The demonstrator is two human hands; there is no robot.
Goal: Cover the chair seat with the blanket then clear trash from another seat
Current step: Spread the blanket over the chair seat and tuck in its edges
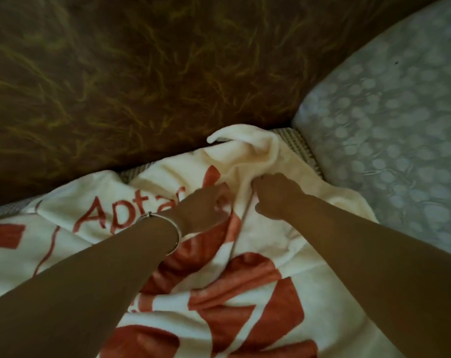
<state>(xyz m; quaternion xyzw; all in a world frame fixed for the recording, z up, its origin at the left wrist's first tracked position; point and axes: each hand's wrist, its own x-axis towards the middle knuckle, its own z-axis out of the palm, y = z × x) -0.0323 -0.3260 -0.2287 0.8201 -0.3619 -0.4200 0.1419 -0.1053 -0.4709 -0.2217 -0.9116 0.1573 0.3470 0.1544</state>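
Observation:
A cream blanket point(260, 236) with red shapes and red lettering lies rumpled over the chair seat, filling the lower half of the view. A strip of the grey ribbed seat point(294, 140) shows at the back corner. My left hand point(206, 205), a metal bangle on its wrist, grips a fold of the blanket near the middle. My right hand point(276, 195) is closed on the blanket just beside it, pinching a ridge of cloth. A loose corner of the blanket curls up toward the backrest. No trash is in view.
The dark brown patterned backrest point(131, 78) fills the upper left. A pale blue cushion or armrest point(389, 130) with a round embossed pattern rises on the right, against the blanket's edge.

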